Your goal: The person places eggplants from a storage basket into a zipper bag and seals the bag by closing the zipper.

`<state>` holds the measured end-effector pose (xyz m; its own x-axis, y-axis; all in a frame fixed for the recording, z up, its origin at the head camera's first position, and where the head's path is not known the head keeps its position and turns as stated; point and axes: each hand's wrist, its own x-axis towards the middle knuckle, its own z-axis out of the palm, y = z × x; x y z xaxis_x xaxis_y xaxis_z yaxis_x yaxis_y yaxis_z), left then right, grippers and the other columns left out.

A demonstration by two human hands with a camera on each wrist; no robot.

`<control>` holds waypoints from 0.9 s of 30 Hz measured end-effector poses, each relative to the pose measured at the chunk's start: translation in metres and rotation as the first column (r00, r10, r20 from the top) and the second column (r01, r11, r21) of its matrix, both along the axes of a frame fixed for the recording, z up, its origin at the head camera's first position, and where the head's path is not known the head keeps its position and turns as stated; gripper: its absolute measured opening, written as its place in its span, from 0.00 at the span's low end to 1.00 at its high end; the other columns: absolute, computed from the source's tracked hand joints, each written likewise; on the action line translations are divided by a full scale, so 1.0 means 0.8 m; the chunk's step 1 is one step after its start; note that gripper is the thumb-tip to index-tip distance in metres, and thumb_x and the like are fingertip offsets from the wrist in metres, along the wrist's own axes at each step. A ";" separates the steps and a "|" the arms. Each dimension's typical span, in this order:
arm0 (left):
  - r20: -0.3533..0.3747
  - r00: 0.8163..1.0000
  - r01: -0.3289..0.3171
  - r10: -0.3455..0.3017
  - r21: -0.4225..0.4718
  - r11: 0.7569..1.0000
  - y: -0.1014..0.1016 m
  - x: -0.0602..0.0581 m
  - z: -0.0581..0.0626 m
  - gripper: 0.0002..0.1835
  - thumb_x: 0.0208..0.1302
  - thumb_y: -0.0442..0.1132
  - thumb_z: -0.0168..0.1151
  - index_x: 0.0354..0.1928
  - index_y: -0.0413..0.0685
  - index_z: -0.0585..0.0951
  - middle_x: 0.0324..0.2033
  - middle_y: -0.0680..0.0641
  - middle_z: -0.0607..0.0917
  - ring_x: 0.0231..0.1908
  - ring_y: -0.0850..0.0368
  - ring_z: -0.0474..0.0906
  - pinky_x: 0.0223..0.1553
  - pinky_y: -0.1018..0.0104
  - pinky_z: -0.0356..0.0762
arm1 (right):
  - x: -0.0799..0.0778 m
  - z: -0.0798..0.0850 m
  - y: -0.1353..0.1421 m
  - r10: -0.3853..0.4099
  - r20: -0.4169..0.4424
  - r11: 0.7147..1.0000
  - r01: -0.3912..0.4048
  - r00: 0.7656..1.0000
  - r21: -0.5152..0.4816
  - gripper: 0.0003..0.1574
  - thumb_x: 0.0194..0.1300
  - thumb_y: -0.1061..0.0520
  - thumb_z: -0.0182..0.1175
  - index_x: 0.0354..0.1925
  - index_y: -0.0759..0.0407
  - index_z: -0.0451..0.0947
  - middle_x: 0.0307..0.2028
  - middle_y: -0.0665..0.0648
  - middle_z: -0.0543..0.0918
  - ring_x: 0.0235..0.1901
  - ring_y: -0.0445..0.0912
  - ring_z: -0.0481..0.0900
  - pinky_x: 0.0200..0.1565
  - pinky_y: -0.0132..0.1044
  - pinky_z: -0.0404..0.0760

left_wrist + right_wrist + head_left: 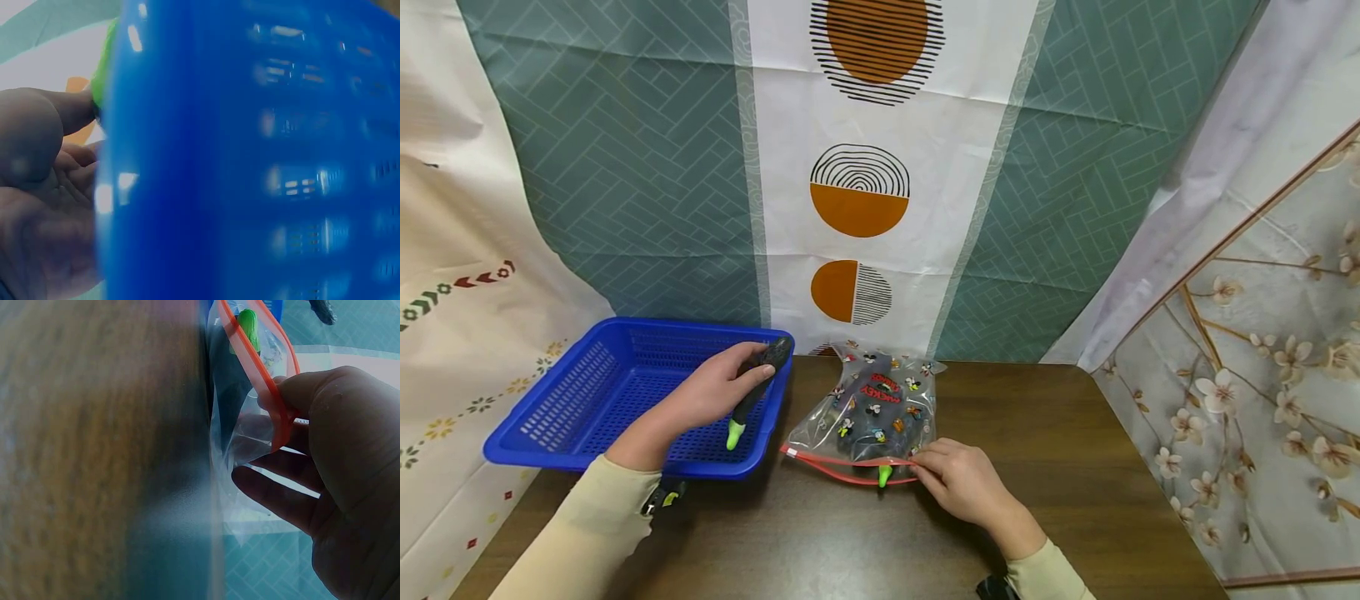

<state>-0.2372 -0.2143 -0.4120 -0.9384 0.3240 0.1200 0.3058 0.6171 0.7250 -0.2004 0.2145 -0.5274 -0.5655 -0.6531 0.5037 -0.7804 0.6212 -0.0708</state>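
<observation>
Nearest on the wooden surface (pixel 820 550), the right grip (pixel 958 483) pinches the right end of the red zip edge (pixel 850 480) of a clear printed bag (pixel 847 427). The slider end lies unheld, so the lips could sag together, or the whole bag could slide if something pushes at its mouth. The green tip (pixel 884 476) of a dark thing inside shows at that mouth; it might catch in the zip, or slip out should the edge be tipped.

Farther off, the left grip (pixel 722 379) holds another dark, green-tipped thing (pixel 747 408) at the right end of the blue basket (pixel 561 421). Its lower end hangs free and could knock the rim; a loose thumb might let it drop. Behind, the hanging cloth (pixel 850 300) comes down close to the bag's far end, which could snag there.
</observation>
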 end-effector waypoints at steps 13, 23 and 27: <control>0.017 1.000 0.008 -0.011 0.154 0.988 0.027 0.007 0.000 0.31 0.87 0.41 0.60 0.79 0.29 0.66 0.54 0.34 0.87 0.47 0.47 0.91 0.49 0.50 0.90 | 0.001 0.002 0.000 -0.002 0.019 1.000 0.002 1.000 0.008 0.06 0.71 0.54 0.76 0.46 0.49 0.93 0.42 0.45 0.92 0.42 0.41 0.88 0.43 0.41 0.90; 0.042 0.998 0.042 -0.052 0.208 0.977 0.048 0.019 0.000 0.32 0.86 0.40 0.62 0.80 0.29 0.65 0.59 0.33 0.85 0.49 0.47 0.90 0.49 0.53 0.91 | 0.000 0.003 0.001 -0.007 0.022 1.000 0.006 1.000 0.013 0.05 0.72 0.54 0.76 0.46 0.49 0.93 0.42 0.44 0.92 0.43 0.41 0.88 0.43 0.41 0.90; 0.045 0.996 0.063 -0.073 0.198 0.978 0.054 0.024 -0.001 0.33 0.85 0.40 0.63 0.81 0.31 0.66 0.60 0.35 0.84 0.50 0.47 0.87 0.49 0.54 0.89 | 0.000 0.003 0.001 -0.007 0.029 1.000 0.007 1.000 0.017 0.05 0.72 0.54 0.76 0.46 0.49 0.93 0.42 0.45 0.92 0.42 0.41 0.88 0.43 0.41 0.90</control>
